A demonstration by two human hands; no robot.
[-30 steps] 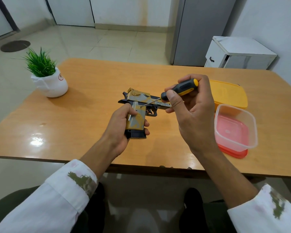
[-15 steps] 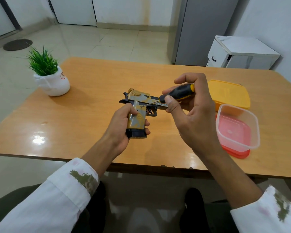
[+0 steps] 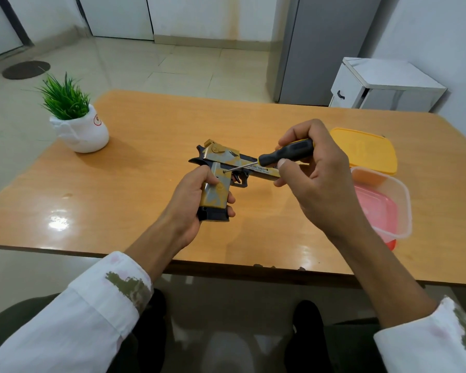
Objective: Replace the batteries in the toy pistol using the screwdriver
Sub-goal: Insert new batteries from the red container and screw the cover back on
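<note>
A gold, grey and black toy pistol [image 3: 219,192] is held above the middle of the wooden table [image 3: 135,184], barrel pointing right. My left hand [image 3: 191,208] grips its handle from the left. My right hand [image 3: 318,181] holds a screwdriver [image 3: 285,155] with a black and yellow handle between thumb and fingers. The thin metal shaft slants down to the left, and its tip sits on the top of the pistol's grip, just behind the trigger.
A clear plastic box [image 3: 382,205] stands on a red lid at the right edge, with a yellow lid [image 3: 366,149] behind it. A small plant in a white pot [image 3: 78,125] stands at the back left. A white cabinet [image 3: 385,84] is beyond the table.
The screwdriver handle has sunk lower into my right hand's fingers, and its tip has stayed on the pistol grip. My left hand keeps the same hold on the handle.
</note>
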